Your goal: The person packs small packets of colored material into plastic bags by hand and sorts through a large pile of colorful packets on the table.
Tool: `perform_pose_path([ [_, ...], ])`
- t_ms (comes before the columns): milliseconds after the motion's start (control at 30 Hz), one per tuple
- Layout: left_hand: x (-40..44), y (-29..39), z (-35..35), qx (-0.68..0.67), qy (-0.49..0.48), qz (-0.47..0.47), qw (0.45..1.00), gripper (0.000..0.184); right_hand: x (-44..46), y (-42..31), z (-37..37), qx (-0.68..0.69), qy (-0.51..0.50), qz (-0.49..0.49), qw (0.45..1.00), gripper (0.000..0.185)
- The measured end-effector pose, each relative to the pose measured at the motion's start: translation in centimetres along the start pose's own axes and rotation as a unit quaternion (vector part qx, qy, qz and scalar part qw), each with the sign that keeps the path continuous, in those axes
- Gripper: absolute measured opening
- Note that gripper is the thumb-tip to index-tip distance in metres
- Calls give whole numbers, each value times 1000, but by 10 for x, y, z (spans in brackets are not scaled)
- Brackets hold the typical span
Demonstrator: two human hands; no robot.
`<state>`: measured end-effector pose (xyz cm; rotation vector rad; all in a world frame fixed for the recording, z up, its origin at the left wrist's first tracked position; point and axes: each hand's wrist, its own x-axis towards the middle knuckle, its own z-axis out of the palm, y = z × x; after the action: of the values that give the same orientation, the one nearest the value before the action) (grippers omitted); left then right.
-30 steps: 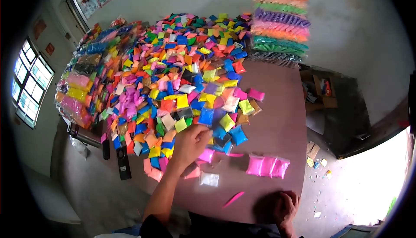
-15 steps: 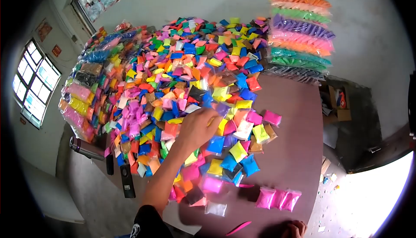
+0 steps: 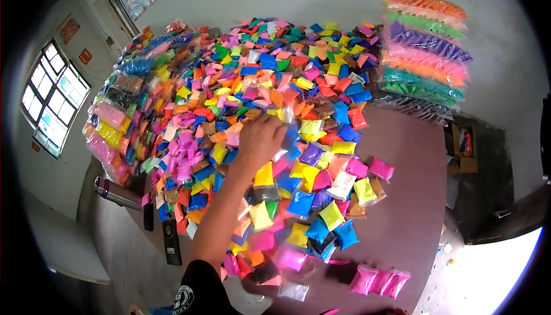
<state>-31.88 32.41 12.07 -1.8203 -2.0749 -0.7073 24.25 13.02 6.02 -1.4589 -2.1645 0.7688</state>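
Observation:
My left hand (image 3: 263, 138) reaches over the big heap of small coloured packets (image 3: 229, 94), its fingers bent down among them near the middle; what they hold, if anything, is hidden. Beside its fingertips lie blue, yellow and orange packets. A row of pink packets (image 3: 379, 281) rests near the front right of the brown table (image 3: 402, 223). A white packet (image 3: 293, 290) lies at the heap's front edge. Only a sliver of my right hand (image 3: 396, 311) shows at the bottom edge, its fingers not readable.
Stacked bags of coloured strips (image 3: 427, 51) stand at the back right. Large filled bags (image 3: 112, 117) lean at the left, by a metal flask (image 3: 117, 192) and a black remote (image 3: 171, 241). An open cardboard box (image 3: 462, 148) sits beyond the table's right side.
My left hand has moved farther up over the heap. My right hand has nearly left the view at the bottom. The camera view has shifted, so the table appears farther right.

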Motion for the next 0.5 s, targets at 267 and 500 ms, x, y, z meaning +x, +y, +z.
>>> perform_pose_path([
  [267, -6, -28, 12, 62, -55, -70, 994, 34, 5, -1, 1, -6, -11, -1, 1000, 47],
  [500, 11, -88, 12, -112, 48, -187, 975, 33, 4, -2, -2, -8, -20, 0, 1000, 51],
])
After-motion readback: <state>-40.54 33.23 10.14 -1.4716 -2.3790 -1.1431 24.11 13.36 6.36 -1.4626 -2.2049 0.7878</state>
